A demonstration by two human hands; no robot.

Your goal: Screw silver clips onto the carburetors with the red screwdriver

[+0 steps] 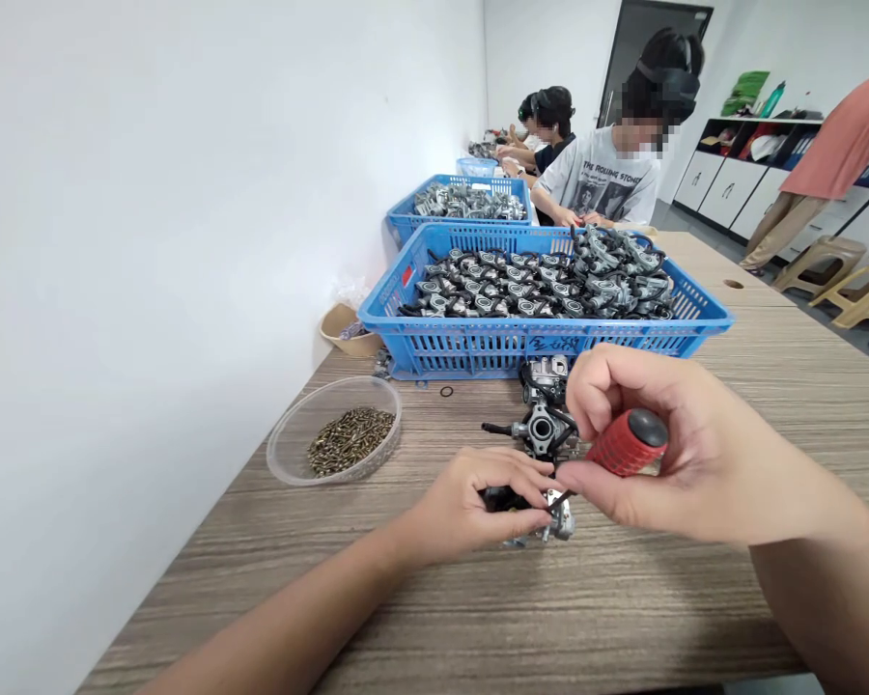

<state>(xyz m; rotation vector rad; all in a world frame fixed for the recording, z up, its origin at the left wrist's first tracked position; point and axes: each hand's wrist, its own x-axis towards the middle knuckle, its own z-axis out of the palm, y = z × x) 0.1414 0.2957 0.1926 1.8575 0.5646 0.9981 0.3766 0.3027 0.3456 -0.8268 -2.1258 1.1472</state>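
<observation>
My right hand is closed around the red handle of a screwdriver with a black end cap. Its dark shaft slants down and left to a metal carburetor on the table. My left hand grips that carburetor from the left, with thumb and fingers around it; much of the part is hidden beneath them. Just beyond my fingers lies another carburetor with a round bore and a black hose. A further carburetor sits behind it, against the crate.
A blue crate full of carburetors stands ahead, with a second blue crate behind. On the left, a clear plastic bowl holds many small brass-coloured screws. A black rubber ring lies near the crate. A co-worker sits beyond.
</observation>
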